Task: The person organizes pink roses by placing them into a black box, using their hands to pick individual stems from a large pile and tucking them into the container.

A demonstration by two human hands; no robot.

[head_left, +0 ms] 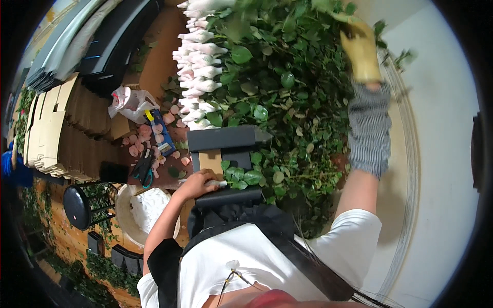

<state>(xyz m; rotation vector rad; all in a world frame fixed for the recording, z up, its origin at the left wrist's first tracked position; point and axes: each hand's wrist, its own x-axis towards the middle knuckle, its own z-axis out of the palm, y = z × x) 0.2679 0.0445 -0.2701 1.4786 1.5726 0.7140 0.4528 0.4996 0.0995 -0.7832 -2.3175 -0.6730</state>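
Observation:
My bare left hand (200, 185) is closed around the head end of a rose in a white sleeve (222, 183), at the front of a black and cardboard holder (209, 156). Green leaves (245, 177) of that rose spread to the right. At the upper right, my right hand (359, 49), in a yellow glove, is bent around a leafy rose stem (328, 7); glove tips and stem are smeared by motion. Beyond the holder lies a big pile of leafy rose stems (287, 92). Their white-sleeved heads (200, 72) line up along its left side.
Left of the pile are scissors (145, 167), a blue and yellow tool (160, 133), loose pink petals (136, 146) and a plastic bag (131, 104). Farther left stand stacked cardboard (51, 128), a black stool (77, 208) and a tub (125, 218) of white pieces. A white wall (441, 154) borders the right.

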